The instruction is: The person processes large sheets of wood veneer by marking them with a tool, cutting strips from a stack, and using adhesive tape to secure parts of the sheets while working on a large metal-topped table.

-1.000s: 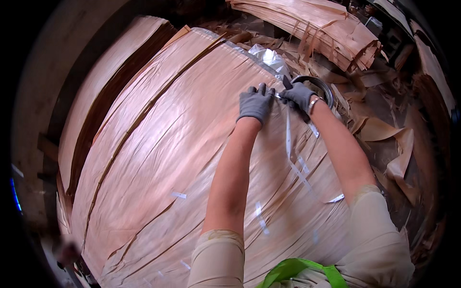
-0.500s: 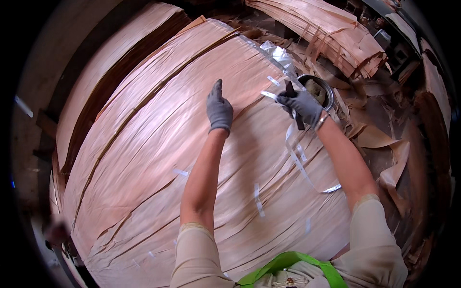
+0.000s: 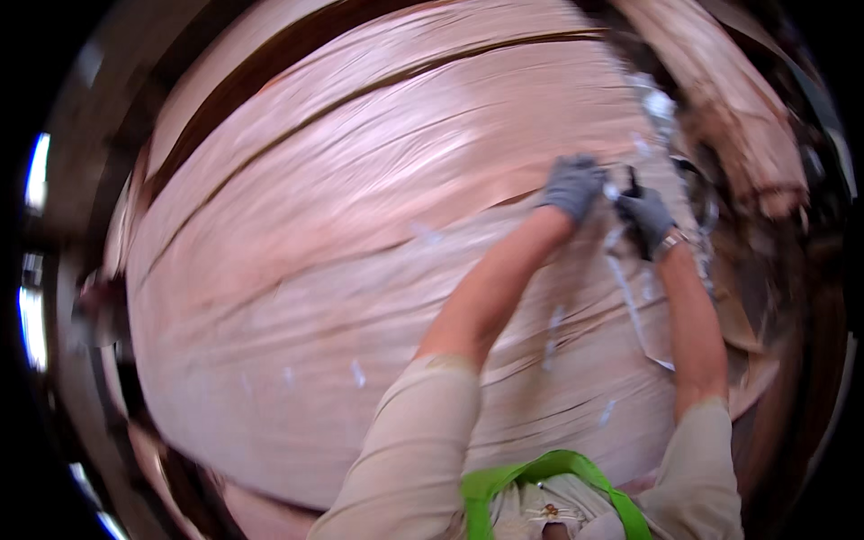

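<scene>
My right hand [image 3: 646, 218], in a grey glove, is closed round a slim black bar-shaped tool [image 3: 633, 183] and a white tape strip [image 3: 627, 292]. The strip trails down in a loop over a broad pinkish wood veneer sheet [image 3: 360, 171]. Close by on the left is my left hand [image 3: 573, 187], also gloved in grey, its fingers bent toward the strip's short white end. Motion blurs those fingers, and whether they touch the tape I cannot tell. Under both hands the veneer has long splits, with short tape pieces [image 3: 553, 337] stuck across it in several places.
Beyond the sheet's right edge lies a round metal bowl [image 3: 706, 193], blurred. A veneer stack [image 3: 733, 99] stands at the far right, and another stack [image 3: 216, 72] rises past the far left edge. Torn veneer scraps [image 3: 738, 315] lie right of my right forearm.
My left hand has swung right, from the middle of the sheet to beside my right hand. The view has turned, shifting the scene; the right hand still holds tool and tape.
</scene>
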The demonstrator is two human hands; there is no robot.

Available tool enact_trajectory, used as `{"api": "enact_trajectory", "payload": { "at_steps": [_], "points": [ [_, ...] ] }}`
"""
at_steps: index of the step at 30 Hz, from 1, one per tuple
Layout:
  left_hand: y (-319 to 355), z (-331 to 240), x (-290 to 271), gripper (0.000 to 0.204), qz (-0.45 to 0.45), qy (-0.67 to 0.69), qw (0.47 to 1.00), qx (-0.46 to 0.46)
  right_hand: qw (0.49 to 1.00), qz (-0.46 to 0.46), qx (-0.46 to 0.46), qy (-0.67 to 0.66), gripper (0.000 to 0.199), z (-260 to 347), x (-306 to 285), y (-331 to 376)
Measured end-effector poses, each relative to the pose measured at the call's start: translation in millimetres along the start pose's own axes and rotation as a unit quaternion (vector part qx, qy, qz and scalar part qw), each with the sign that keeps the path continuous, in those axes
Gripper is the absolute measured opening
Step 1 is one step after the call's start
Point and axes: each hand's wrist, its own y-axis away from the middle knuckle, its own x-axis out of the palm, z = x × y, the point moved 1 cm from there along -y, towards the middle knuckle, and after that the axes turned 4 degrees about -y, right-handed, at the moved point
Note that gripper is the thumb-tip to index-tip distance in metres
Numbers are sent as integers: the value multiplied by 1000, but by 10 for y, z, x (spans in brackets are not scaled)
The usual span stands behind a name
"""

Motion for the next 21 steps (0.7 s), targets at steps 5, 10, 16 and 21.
{"api": "enact_trajectory", "payload": {
  "at_steps": [5, 10, 16, 21],
  "points": [
    [32, 79, -17, 24, 12, -41, 999, -13, 991, -13, -109, 76, 13, 109, 548, 527],
    [1026, 543, -781, 39, -184, 99, 977, -36, 965, 84, -241, 66, 12, 399, 1207, 994],
    [3409, 1903, -2151, 55, -3, -157, 919, -362, 921, 333, -195, 48, 9, 535, 2706, 1221],
    [4274, 2201, -2184, 42, -12, -241, 922, -304, 915, 369, -130, 94, 20, 722, 4122, 1456]
  ]
}}
